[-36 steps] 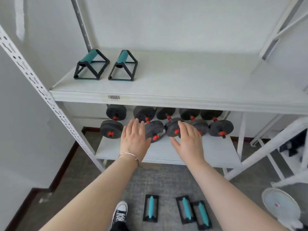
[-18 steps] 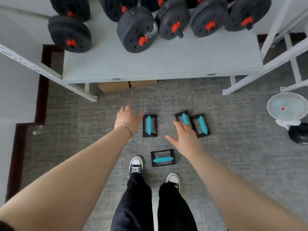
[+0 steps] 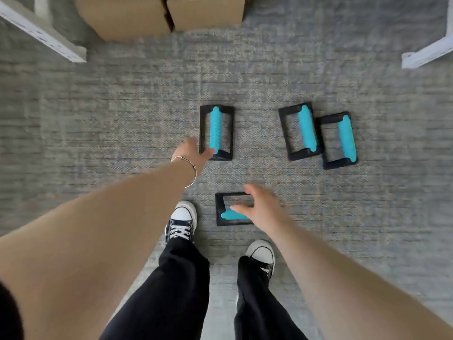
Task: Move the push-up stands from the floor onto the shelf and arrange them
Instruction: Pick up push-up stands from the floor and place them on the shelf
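Several black push-up stands with turquoise grips lie on the grey carpet. My left hand (image 3: 193, 153) is open, its fingertips at the near end of the left stand (image 3: 216, 132). My right hand (image 3: 261, 207) is open and spread over the nearest stand (image 3: 229, 212), covering its right half; whether it touches the grip I cannot tell. Two more stands lie side by side at the right, one (image 3: 299, 130) touching the other (image 3: 339, 141). The shelf's boards are out of view.
Two cardboard boxes (image 3: 157, 14) stand at the top under the shelf. White shelf legs reach the floor at top left (image 3: 56, 46) and top right (image 3: 426, 54). My two shoes (image 3: 182, 222) stand just below the nearest stand.
The view has tilted down from the shelf to the floor. Both hands have dropped towards the stands, the left to the left stand, the right over the nearest one.
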Tool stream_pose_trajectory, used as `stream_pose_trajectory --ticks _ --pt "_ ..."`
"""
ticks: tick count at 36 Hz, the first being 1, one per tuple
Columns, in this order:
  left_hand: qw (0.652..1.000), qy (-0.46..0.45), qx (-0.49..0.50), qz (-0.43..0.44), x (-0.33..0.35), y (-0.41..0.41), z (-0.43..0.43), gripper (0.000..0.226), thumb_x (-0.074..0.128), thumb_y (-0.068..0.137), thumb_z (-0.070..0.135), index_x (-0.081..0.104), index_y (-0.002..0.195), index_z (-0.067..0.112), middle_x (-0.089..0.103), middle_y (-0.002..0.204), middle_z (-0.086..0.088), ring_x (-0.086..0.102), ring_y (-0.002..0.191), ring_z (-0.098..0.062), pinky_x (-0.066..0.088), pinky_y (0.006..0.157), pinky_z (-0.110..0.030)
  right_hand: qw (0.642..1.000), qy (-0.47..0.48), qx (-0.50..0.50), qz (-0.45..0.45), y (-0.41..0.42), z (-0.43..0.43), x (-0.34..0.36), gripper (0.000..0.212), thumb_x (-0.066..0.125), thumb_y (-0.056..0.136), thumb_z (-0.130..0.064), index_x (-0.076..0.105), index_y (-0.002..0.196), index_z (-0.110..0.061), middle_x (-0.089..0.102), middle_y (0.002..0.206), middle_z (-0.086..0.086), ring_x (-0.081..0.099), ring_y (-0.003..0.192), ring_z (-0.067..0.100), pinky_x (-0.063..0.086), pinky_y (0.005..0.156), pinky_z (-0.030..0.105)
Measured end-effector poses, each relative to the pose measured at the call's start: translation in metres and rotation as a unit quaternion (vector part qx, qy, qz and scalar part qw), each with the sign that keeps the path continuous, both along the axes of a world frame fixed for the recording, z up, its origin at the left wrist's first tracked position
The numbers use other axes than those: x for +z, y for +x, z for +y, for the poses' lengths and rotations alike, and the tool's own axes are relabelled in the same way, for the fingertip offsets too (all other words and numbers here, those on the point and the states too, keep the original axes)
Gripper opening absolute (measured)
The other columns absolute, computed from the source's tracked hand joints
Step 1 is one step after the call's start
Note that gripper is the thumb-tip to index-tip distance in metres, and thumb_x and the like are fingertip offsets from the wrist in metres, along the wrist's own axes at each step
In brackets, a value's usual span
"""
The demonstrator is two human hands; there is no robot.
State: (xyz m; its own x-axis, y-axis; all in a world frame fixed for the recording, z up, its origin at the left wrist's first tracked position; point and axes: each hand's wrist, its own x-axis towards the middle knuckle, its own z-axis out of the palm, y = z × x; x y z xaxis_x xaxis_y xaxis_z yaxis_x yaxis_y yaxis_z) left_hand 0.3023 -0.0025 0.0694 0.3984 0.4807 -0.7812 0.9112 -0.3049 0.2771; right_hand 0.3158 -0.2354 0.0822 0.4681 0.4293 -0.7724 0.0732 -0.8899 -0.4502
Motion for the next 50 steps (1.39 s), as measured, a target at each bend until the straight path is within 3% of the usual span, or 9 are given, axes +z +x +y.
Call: stream_pose_trajectory --ticks 6,11,14,19,24,29,38,46,50 --pt "1.0 0.007 -0.03 -0.001 -0.077 -0.002 -0.011 0.061 0.056 0.089 0.05 0.046 0.134 0.01 0.061 0.128 -0.008 0.058 0.111 -0.027 0.044 0.084 -0.031 0.996 -0.018 0.084 0.01 -0.009 -0.009 -0.076 0.079 0.069 0.078 -0.058 0.041 0.143 -0.023 0.053 0.14 0.002 0.051 0.124 0.023 0.044 0.097 0.037" --pt "0.998 0.058 -0.004 -0.016 -0.105 -0.003 -0.02 0.056 0.061 0.085 0.051 0.053 0.127 0.015 0.065 0.102 -0.007 0.058 0.081 -0.024 0.043 0.063 -0.03 0.987 -0.035 0.155 0.036 -0.015 -0.008 -0.107 0.077 0.068 0.079 -0.059 0.046 0.141 -0.019 0.055 0.138 0.003 0.053 0.123 0.023 0.042 0.099 0.037" --pt "0.998 0.06 -0.001 -0.021 -0.125 -0.003 -0.02 0.063 0.059 0.086 0.053 0.046 0.136 0.018 0.064 0.116 -0.006 0.06 0.1 -0.028 0.051 0.078 -0.036 0.978 -0.045 0.2 0.05 -0.018 -0.009 -0.125 0.07 0.066 0.079 -0.061 0.054 0.133 -0.018 0.062 0.128 0.004 0.058 0.114 0.023 0.046 0.097 0.04" --pt "0.997 0.034 0.025 -0.067 -0.131 0.002 -0.014 0.058 0.056 0.09 0.049 0.044 0.14 0.022 0.059 0.13 0.003 0.06 0.105 -0.023 0.051 0.089 -0.037 0.975 -0.04 0.214 0.045 -0.022 -0.012 -0.13 0.058 0.061 0.082 -0.063 0.06 0.124 -0.023 0.066 0.103 0.001 0.055 0.082 0.016 0.043 0.067 0.033" --pt "0.994 0.025 0.027 -0.1 -0.131 0.004 -0.014 0.032 0.059 0.09 0.04 0.062 0.112 0.017 0.067 0.095 -0.001 0.062 0.078 -0.025 0.055 0.071 -0.038 0.973 -0.04 0.223 0.052 -0.021 -0.012 -0.133 0.054 0.059 0.084 -0.063 0.061 0.122 -0.024 0.066 0.099 0.0 0.059 0.082 0.019 0.044 0.065 0.034" --pt "0.994 0.023 0.048 -0.1 -0.108 0.0 -0.016 0.027 0.062 0.087 0.04 0.066 0.106 0.022 0.059 0.071 0.01 0.053 0.058 -0.009 0.037 0.049 -0.024 0.988 -0.023 0.151 0.037 -0.016 -0.014 -0.117 0.04 0.06 0.084 -0.061 0.064 0.101 -0.025 0.063 0.087 0.0 0.06 0.077 0.019 0.045 0.062 0.034" --pt "0.994 0.014 0.062 -0.091 0.046 -0.026 -0.023 0.016 0.065 0.085 0.034 0.067 0.091 0.02 0.062 0.067 0.002 0.052 0.052 -0.015 0.04 0.047 -0.025 0.991 0.008 -0.124 -0.04 0.021 -0.023 0.031 0.033 0.062 0.087 -0.053 0.067 0.089 -0.02 0.059 0.072 -0.004 0.054 0.07 0.018 0.033 0.056 0.03" --pt "0.985 0.022 0.094 -0.142 0.256 -0.03 -0.041 0.026 0.064 0.085 0.038 0.066 0.109 0.028 0.066 0.082 0.015 0.061 0.061 -0.015 0.051 0.057 -0.029 0.9 0.118 -0.418 0.033 0.059 -0.027 0.251 0.054 0.073 0.08 -0.047 0.064 0.091 0.005 0.067 0.087 0.03 0.059 0.07 0.03 0.048 0.07 0.045" --pt "0.973 0.038 0.086 -0.209 0.379 -0.018 -0.054 0.021 0.064 0.084 0.039 0.067 0.101 0.028 0.069 0.083 0.008 0.063 0.064 -0.016 0.052 0.056 -0.032 0.894 0.175 -0.411 0.039 0.078 -0.028 0.372 0.047 0.074 0.079 -0.038 0.063 0.093 0.006 0.062 0.081 0.019 0.059 0.075 0.03 0.042 0.072 0.039"
